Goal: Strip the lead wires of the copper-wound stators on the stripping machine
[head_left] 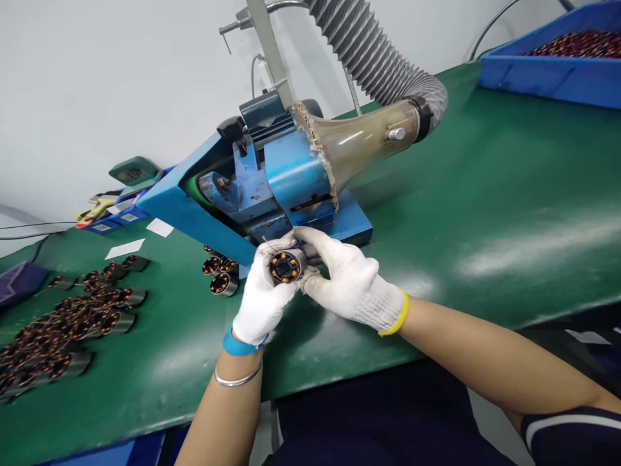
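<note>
A round motor stator (pixel 286 266) with copper windings and a grey metal shell is held between my two white-gloved hands, its open face turned toward me. My left hand (pixel 266 291) wraps its left side, and a thin wire stands up near the thumb. On the other side, the fingers of my right hand (pixel 342 272) close on the stator's rim and back. Just beyond both hands stands a blue belt machine (pixel 298 169) with a slot in its hood. Several more stators (pixel 224 283) sit on the table left of my left hand.
Many stators (pixel 72 323) lie grouped on the green table (pixel 436 226) at left. A translucent funnel (pixel 369 142) joins the machine to a grey ribbed hose (pixel 373 48). A blue bin (pixel 548 77) of small parts stands back right. Paper slips (pixel 125 249) and small blue boxes (pixel 114 217) are back left.
</note>
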Available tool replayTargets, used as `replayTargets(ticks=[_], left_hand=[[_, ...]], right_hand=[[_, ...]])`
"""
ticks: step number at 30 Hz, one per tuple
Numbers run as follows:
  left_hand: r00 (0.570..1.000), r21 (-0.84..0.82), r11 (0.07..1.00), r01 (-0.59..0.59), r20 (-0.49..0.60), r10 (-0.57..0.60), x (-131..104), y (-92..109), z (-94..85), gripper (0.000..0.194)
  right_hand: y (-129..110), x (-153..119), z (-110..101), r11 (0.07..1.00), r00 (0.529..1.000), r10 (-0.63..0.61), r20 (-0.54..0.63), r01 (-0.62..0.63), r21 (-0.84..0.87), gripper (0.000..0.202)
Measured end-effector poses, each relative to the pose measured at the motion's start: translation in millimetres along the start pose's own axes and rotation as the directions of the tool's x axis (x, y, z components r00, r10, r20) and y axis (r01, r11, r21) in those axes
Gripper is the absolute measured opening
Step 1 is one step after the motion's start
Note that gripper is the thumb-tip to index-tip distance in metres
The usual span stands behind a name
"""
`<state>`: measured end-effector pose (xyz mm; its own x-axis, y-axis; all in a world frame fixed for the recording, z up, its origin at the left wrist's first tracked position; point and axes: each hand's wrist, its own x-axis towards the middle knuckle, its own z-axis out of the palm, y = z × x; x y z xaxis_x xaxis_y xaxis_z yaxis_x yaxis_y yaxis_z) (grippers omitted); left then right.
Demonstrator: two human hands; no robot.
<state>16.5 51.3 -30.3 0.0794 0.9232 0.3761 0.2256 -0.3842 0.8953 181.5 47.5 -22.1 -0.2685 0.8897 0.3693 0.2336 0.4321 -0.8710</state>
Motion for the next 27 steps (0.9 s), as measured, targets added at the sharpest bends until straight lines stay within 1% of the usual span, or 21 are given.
replayTargets(ticks=[3,5,6,7,8,9,10,11,12,13,15,16,18,19,21,22,23,24,25,26,27], left_hand=[[0.990,0.075,0.991,-0.112,-0.075,0.118,0,4,5.0,0.044],[0.980,0.103,0.985,-0.138,-0.127,0.150,-1,6,8.3,0.041],[0.976,0.126,0.982,-0.140,-0.148,0.158,-1,7,9.7,0.040],[0.972,0.153,0.978,-0.141,-0.165,0.166,-1,7,10.9,0.039],[0.969,0.180,0.973,-0.143,-0.175,0.175,-1,8,11.8,0.039],[0.966,0.208,0.967,-0.149,-0.179,0.187,-1,7,12.5,0.040],[0.962,0.241,0.958,-0.158,-0.181,0.205,-2,7,13.0,0.041],[0.958,0.281,0.944,-0.170,-0.178,0.225,-2,7,13.5,0.042],[0.955,0.322,0.929,-0.184,-0.164,0.246,-3,6,14.0,0.042],[0.954,0.363,0.910,-0.199,-0.140,0.265,-4,6,14.6,0.042],[0.956,0.436,0.872,-0.225,-0.074,0.284,-7,7,16.3,0.043],[0.958,0.459,0.857,-0.232,-0.047,0.284,-8,7,17.5,0.044],[0.960,0.489,0.843,-0.223,-0.041,0.277,-9,9,20.3,0.044],[0.961,0.494,0.844,-0.208,-0.058,0.271,-9,9,21.8,0.044],[0.963,0.467,0.867,-0.174,-0.104,0.250,-9,9,24.6,0.045],[0.963,0.441,0.884,-0.156,-0.130,0.234,-8,8,25.8,0.046],[0.964,0.411,0.901,-0.137,-0.153,0.216,-7,7,26.8,0.047],[0.964,0.387,0.914,-0.124,-0.172,0.203,-6,6,27.6,0.049],[0.961,0.374,0.920,-0.118,-0.189,0.200,-4,5,28.5,0.049],[0.957,0.371,0.921,-0.118,-0.204,0.205,-2,5,29.4,0.049],[0.953,0.376,0.919,-0.122,-0.214,0.214,0,4,30.5,0.047]], right_hand=[[0,-1,0,0.979,0.988,-0.076,-0.137,0.100,0.179,0.059],[0,0,-1,0.930,0.964,-0.107,-0.244,0.184,0.318,0.059],[1,1,-1,0.904,0.953,-0.087,-0.290,0.198,0.378,0.058],[2,3,-1,0.887,0.947,-0.038,-0.319,0.180,0.426,0.057],[4,4,-1,0.880,0.948,0.032,-0.315,0.122,0.458,0.054],[6,6,0,0.880,0.953,0.112,-0.282,0.036,0.473,0.050],[8,8,2,0.878,0.957,0.179,-0.230,-0.050,0.476,0.045],[10,9,4,0.875,0.960,0.213,-0.180,-0.106,0.472,0.041],[11,10,6,0.877,0.965,0.213,-0.150,-0.122,0.465,0.037],[12,10,8,0.883,0.972,0.188,-0.141,-0.105,0.457,0.031],[13,12,8,0.879,0.974,0.147,-0.172,-0.049,0.474,0.018],[14,14,6,0.867,0.971,0.158,-0.179,-0.049,0.496,0.015],[14,19,-2,0.820,0.947,0.250,-0.202,-0.097,0.564,0.012],[13,22,-7,0.791,0.922,0.304,-0.241,-0.103,0.603,0.012],[13,27,-17,0.770,0.867,0.372,-0.331,-0.089,0.632,0.014],[12,28,-19,0.784,0.858,0.380,-0.345,-0.100,0.613,0.015],[10,29,-20,0.807,0.870,0.373,-0.322,-0.133,0.575,0.018],[9,28,-19,0.838,0.898,0.356,-0.259,-0.184,0.514,0.025],[7,26,-16,0.871,0.925,0.334,-0.180,-0.230,0.435,0.038],[5,25,-12,0.900,0.942,0.315,-0.114,-0.258,0.351,0.051],[4,23,-7,0.924,0.952,0.294,-0.081,-0.261,0.280,0.062]])
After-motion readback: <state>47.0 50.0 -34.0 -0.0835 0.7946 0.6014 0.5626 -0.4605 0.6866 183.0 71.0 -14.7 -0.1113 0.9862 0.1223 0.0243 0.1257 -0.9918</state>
